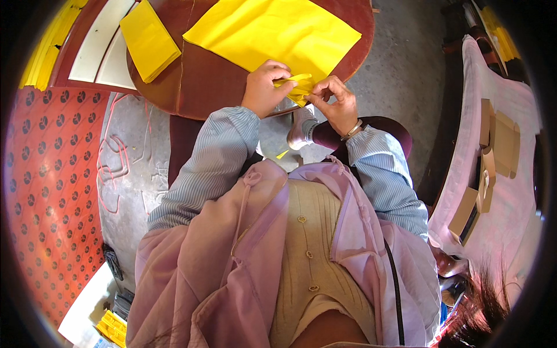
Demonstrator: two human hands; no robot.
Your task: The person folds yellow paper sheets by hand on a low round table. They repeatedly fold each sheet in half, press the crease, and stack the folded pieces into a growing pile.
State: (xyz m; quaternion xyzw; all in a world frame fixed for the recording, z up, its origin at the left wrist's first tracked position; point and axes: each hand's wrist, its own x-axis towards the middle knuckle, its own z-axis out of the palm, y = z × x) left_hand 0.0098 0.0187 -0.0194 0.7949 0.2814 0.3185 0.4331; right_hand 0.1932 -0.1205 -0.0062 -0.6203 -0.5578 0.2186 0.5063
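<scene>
A large yellow fabric piece [272,35], which looks like a flat cloth bag, lies across the brown round table [214,84]. Its near corner reaches the table's front edge, where narrow yellow strips [300,87] bunch between my hands. My left hand [267,87] pinches one strip between thumb and bent fingers. Close on its right, my right hand [337,103] pinches the lower end of the bunched strips with thumb and forefinger. A folded yellow stack [149,42] of similar cloth rests at the left of the table, apart from both hands.
Left of the table stand a white panel [98,49] with a dark red frame and a red patterned sheet [55,191]. On the right, opened cardboard boxes [502,145] sit on a pale pink cloth [464,104]. A yellow scrap [282,154] and pink cords [119,156] lie on the concrete floor.
</scene>
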